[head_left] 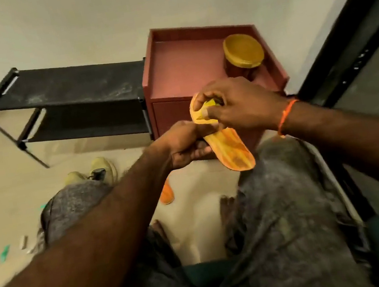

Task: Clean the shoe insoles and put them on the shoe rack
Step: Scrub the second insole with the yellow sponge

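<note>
- I count two insoles: one (228, 145) held at frame centre, another (166, 193) on the floor just below it.
- One shoe rack (68, 93) stands upper left; one jar (243, 55) sits on the red cabinet (183, 68).
- My left hand (184, 148) grips the insole's middle with curled fingers.
- My right hand (237, 102) pinches a yellow cloth (209, 104) against its upper end.

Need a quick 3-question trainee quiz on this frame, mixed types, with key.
1. True or false: an insole already lies on the shoe rack.
2. Which hand grips the middle of the orange insole? A) left hand B) right hand
3. Fill in: the yellow-lidded jar stands on the red ____.

Key: 1 false; 2 A; 3 cabinet. The right hand rubs a yellow cloth on the insole's end.
</note>
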